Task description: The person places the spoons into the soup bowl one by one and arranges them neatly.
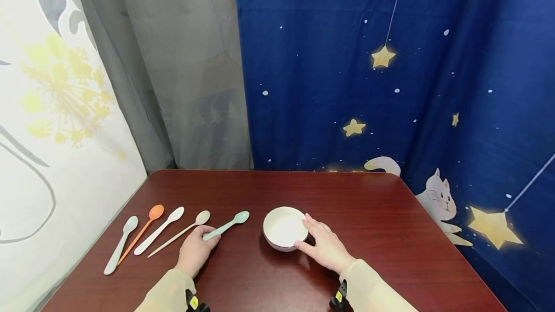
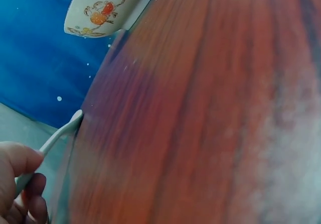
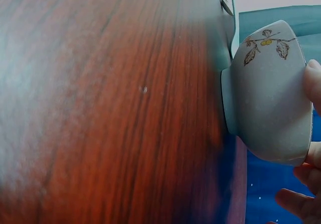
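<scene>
My left hand [image 1: 196, 250] pinches the handle of a mint-green spoon [image 1: 226, 225] between thumb and fingers, its bowl end pointing right. The left wrist view shows the spoon [image 2: 59, 132] from the side, low by the table edge. To its right stands an upright white bowl [image 1: 284, 227], plain inside. My right hand [image 1: 326, 246] holds the bowl by its right side, thumb at the near rim and fingers at the far rim. Seen from the right wrist, the bowl [image 3: 268, 93] has a leaf-and-branch print outside.
Left of my left hand lie a cream spoon [image 1: 201, 217], a white spoon [image 1: 160, 230], an orange spoon [image 1: 155, 213] and a pale spoon [image 1: 121, 244] on the dark red table [image 1: 390, 235]. Behind it hang a blue star-patterned curtain [image 1: 303, 85] and a grey one [image 1: 186, 71].
</scene>
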A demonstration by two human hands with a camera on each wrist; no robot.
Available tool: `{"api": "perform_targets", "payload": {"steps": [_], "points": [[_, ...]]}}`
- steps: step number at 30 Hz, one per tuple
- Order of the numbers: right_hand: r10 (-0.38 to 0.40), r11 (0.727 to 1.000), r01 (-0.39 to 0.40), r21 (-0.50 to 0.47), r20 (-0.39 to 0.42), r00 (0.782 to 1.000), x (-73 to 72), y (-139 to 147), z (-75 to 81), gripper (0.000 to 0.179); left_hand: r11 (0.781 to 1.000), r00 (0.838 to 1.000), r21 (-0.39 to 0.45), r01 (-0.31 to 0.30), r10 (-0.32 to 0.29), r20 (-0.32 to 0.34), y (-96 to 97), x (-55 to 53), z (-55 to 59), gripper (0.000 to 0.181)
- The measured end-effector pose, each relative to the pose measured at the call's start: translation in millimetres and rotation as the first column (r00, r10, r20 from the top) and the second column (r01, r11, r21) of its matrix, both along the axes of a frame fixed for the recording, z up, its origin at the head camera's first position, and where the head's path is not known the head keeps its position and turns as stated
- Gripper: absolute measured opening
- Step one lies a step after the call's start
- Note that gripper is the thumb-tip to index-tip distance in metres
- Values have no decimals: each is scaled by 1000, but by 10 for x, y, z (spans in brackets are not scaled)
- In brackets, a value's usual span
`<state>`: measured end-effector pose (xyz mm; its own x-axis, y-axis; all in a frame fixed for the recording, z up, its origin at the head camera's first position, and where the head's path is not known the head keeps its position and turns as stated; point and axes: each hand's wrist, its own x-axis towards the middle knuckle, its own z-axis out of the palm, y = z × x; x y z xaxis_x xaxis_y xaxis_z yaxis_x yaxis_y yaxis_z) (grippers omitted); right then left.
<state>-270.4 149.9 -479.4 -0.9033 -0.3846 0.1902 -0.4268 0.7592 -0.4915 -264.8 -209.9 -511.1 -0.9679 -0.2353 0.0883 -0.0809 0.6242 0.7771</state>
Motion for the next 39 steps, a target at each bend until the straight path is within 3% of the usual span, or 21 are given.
{"api": "perform_targets", "payload": {"steps": [10,23,27,30,34,39], "points": [[9,1000,-9,5,-15,1000,-9,17,-20,79,991,999,132,15,-10,-40,13,-36,57,28],[1,1000,-1,14,-9,1000,-18,18,-36,80,955,999,296,-20,31,-30,4,-64,124,34],[2,1000,-1,12,-11,1000,-16,21,-37,80,895,999,446,-28,39,-15,5,-74,168,36],[3,1000,-3,10,-12,1000,-14,23,-38,80,833,999,553,-26,38,-10,6,-80,201,38],[5,1000,-5,9,-17,1000,-12,26,-42,80,769,999,639,-17,36,-17,13,-93,247,38],[3,1000,-3,13,-18,1000,-12,25,-43,80,721,999,693,-18,41,-17,30,-128,294,28]]}}
